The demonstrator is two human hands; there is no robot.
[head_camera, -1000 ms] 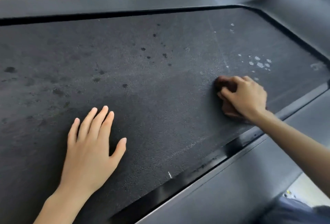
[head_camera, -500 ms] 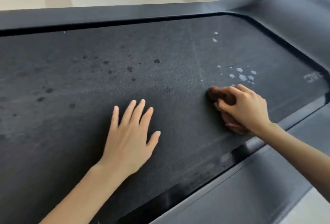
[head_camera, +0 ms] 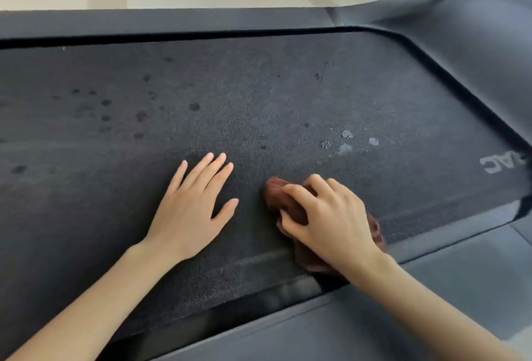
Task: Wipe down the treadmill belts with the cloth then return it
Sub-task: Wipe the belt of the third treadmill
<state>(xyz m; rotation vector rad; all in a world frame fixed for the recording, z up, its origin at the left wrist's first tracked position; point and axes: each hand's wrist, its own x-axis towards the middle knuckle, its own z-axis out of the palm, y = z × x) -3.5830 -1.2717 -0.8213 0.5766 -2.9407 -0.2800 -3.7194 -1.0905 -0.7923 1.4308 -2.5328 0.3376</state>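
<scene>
Cloth: one brown cloth bunched under the right hand, whose grip clamps it against the belt.
Left hand: grip apart, flat just beside.
Counts: two hands, one belt.

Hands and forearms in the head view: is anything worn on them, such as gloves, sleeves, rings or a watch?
Nothing worn shows. The left hand and the right hand are both bare, without gloves, rings or a watch. Both forearms are uncovered as far as the frame edge, with no sleeve or cuff in sight. Nails are short and unpainted.
</scene>
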